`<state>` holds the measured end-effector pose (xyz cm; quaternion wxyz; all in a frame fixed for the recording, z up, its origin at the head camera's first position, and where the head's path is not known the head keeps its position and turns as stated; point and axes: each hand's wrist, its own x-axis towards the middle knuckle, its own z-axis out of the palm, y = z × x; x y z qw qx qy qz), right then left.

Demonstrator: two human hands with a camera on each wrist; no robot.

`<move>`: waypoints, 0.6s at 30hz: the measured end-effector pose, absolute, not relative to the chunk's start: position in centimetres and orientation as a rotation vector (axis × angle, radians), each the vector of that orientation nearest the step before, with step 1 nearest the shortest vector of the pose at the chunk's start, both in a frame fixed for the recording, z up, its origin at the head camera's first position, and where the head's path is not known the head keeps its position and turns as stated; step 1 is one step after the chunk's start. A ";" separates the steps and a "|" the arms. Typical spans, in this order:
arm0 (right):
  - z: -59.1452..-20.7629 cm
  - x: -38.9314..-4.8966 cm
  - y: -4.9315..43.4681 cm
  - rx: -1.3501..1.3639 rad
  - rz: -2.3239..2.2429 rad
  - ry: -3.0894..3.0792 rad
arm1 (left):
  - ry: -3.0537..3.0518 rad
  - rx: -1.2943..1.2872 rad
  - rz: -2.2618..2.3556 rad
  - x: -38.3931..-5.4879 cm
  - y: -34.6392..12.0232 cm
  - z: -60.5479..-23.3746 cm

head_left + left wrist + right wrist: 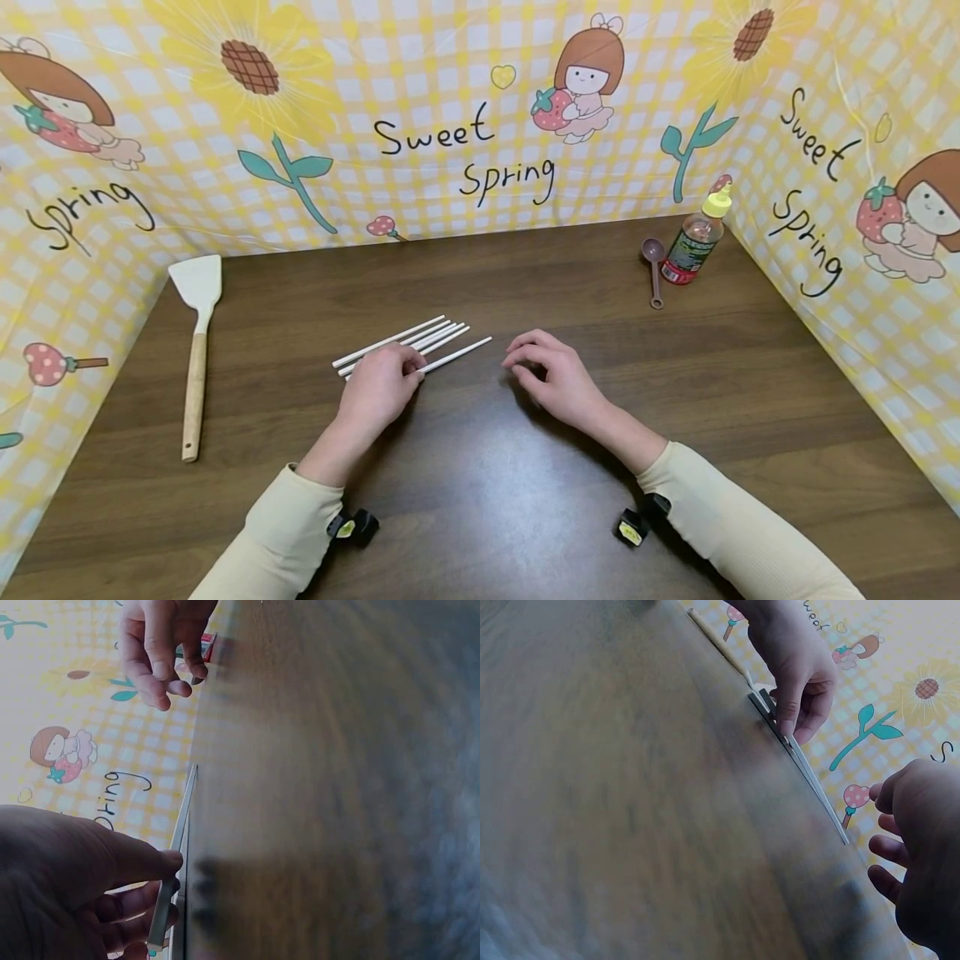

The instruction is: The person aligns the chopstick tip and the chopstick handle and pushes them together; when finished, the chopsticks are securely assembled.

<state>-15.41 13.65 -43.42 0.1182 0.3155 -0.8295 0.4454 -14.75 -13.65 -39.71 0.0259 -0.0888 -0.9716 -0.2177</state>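
Observation:
Near the middle of the table, my left hand point(381, 385) pinches one white chopstick point(459, 353) between thumb and fingers. That chopstick slants up to the right, its thin tip past the fingers; the left wrist view shows the thumb point(142, 862) against its thicker end. Several more white chopsticks point(390, 340) lie side by side just beyond the hand, partly covered by it. Right of the tip, my right hand point(558, 379) hovers with loosely bent fingers and holds nothing. In the right wrist view its fingers point(889, 851) are spread apart.
A white spatula point(197, 287) with a wooden handle lies at the left. At the back right stands a bottle point(690, 246) with a yellow cap, a brown measuring spoon point(654, 262) beside it. Yellow checked cloth point(420, 192) walls the table's back and sides.

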 end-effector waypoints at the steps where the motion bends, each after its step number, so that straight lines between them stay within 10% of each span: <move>1: -43.4 -15.4 13.7 0.922 1.304 -2.428 | -3.003 -0.265 -0.665 -14.8 -13.7 -39.7; 18: -43.4 -15.2 13.7 0.919 1.317 -2.426 | -2.945 -0.216 -0.528 -14.5 -14.0 -39.7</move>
